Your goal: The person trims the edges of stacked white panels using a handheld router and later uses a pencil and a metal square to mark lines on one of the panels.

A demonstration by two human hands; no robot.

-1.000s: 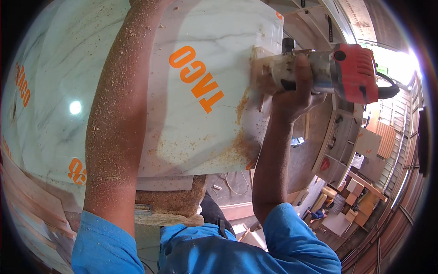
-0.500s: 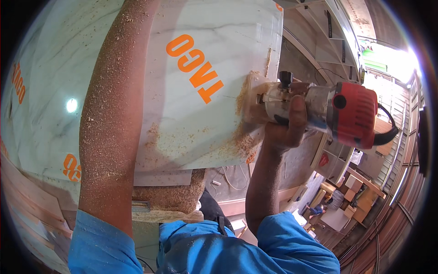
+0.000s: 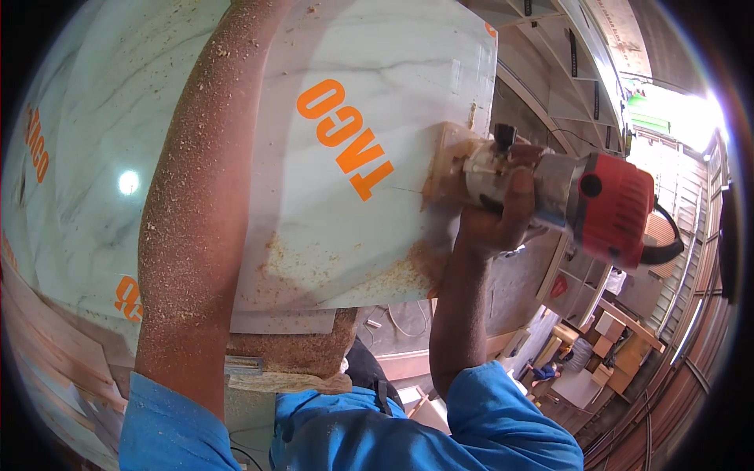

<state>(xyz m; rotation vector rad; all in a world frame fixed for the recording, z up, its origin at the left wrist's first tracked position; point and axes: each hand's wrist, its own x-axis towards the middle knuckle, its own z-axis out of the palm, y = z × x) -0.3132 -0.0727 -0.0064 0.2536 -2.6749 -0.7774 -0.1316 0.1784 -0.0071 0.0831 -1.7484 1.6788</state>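
Observation:
My right hand [image 3: 503,216] is wrapped round the body of a trim router [image 3: 561,188] with a red motor cap and a black cord. The tool lies on its side, its base [image 3: 449,165] against the right edge of a white marble-patterned panel [image 3: 345,243] with orange lettering. The cutting bit is hidden. Wood dust sits on the panel around the base and toward its near corner. My left forearm [image 3: 196,173], speckled with wood chips, reaches across the panel. The left hand itself lies beyond the top of the picture.
Beneath the panel's near edge is a dust-covered brown board [image 3: 302,353]. Light wooden strips [image 3: 59,345] lie at the lower left. White cabinet frames [image 3: 550,47] stand beyond the right edge. Farther right, a person [image 3: 543,370] is among boxes and boards.
The panel has shifted slightly down and right in the picture. Relative to it, the trim router has slid a little along the right edge, away from the near corner.

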